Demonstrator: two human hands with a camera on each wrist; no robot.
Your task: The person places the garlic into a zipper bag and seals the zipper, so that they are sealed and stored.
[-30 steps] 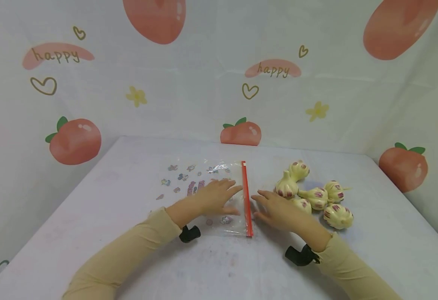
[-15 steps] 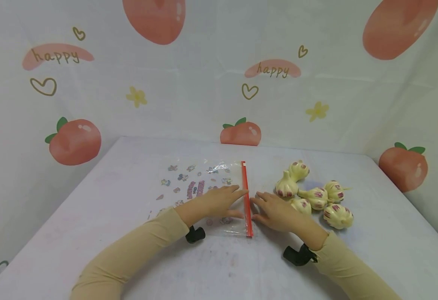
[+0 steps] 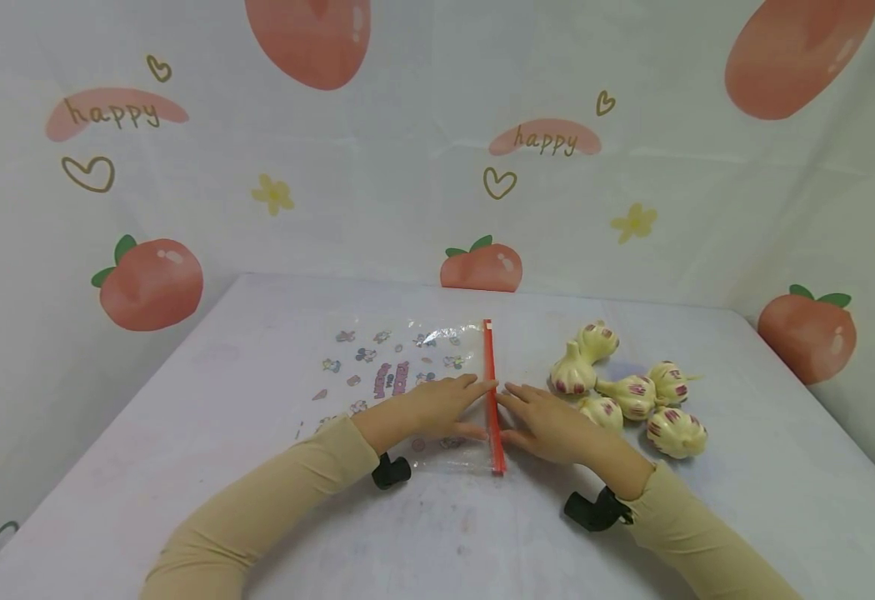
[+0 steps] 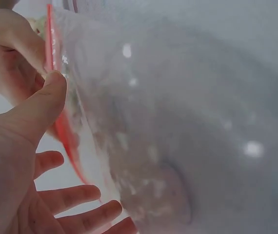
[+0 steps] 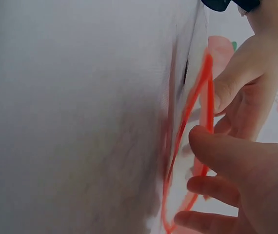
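A clear zip bag (image 3: 407, 333) with cartoon prints lies flat on the table, its red zip strip (image 3: 488, 350) at the right edge. My left hand (image 3: 433, 406) lies over the bag, its straight fingers reaching the strip. From the other side my right hand (image 3: 550, 423) touches or nearly touches the same strip with outstretched fingertips. In the right wrist view the red edges (image 5: 208, 63) stand apart as a narrow loop. My left thumb (image 4: 55, 85) is against the strip in the left wrist view, the other fingers spread. Several garlic bulbs (image 3: 635, 396) lie beside my right hand.
The table (image 3: 437, 542) has a pale cloth. A white printed backdrop (image 3: 377, 167) rises behind it and at the sides. Black wrist cameras (image 3: 593, 510) hang under both wrists, close to the tabletop.
My left hand has slid right and slightly toward me, from over the bag to its red strip. My right hand has edged left to meet the strip. The garlic has not moved.
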